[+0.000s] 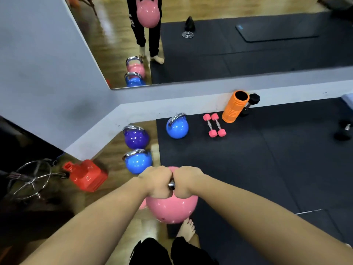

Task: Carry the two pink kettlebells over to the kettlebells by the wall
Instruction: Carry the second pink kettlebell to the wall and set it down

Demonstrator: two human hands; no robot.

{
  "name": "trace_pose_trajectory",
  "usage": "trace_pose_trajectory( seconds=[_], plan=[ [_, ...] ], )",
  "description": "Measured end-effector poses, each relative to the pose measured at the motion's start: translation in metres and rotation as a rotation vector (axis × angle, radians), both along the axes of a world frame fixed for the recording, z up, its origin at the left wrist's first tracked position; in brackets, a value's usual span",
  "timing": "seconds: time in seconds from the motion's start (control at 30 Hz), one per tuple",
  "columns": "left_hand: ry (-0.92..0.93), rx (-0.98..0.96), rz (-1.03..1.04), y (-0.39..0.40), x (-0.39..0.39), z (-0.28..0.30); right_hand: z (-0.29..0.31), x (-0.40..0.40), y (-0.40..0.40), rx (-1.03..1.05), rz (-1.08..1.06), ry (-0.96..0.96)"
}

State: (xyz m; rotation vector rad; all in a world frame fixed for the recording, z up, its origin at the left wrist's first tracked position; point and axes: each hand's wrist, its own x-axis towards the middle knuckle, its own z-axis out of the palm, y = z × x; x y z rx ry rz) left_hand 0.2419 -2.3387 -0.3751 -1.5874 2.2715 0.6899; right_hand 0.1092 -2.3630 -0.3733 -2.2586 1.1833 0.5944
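A pink kettlebell [172,209] hangs above the floor in front of my legs. My left hand [156,181] and my right hand [186,181] are both closed side by side on its chrome handle. A sliver of a second pink kettlebell [142,205] peeks out behind my left wrist; the mirror shows it on the floor beside a blue one. By the wall stand a purple kettlebell [136,138], a blue kettlebell [138,162] just ahead of my hands, and another blue kettlebell [177,127] on the mat.
A black mat [257,159] covers the floor to the right, wood floor to the left. Two small pink dumbbells [214,124], an orange foam roller [235,106] and black dumbbells [252,102] lie near the wall. A red weight block [87,175] and a chrome stool base [31,178] sit at left.
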Motion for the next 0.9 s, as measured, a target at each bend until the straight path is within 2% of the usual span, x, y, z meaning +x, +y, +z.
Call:
trace_pose_trajectory(
  seconds=[0.13, 0.3, 0.5, 0.67, 0.9],
  plan=[
    [0.043, 0.048, 0.056, -0.059, -0.002, -0.015, -0.009, -0.002, -0.063, -0.008, 0.012, 0.012],
    [0.064, 0.064, 0.033, -0.128, -0.004, -0.038, -0.029, -0.003, -0.131, 0.024, 0.013, 0.088],
    [0.023, 0.099, -0.044, -0.202, -0.002, -0.09, -0.077, -0.004, -0.191, 0.076, -0.12, 0.074],
    [0.004, 0.109, -0.117, -0.25, -0.001, -0.158, -0.147, -0.004, -0.233, 0.135, -0.114, 0.129],
    [0.004, 0.149, -0.061, -0.305, -0.004, -0.274, -0.258, -0.008, -0.294, 0.146, -0.092, 0.137]
  ],
)
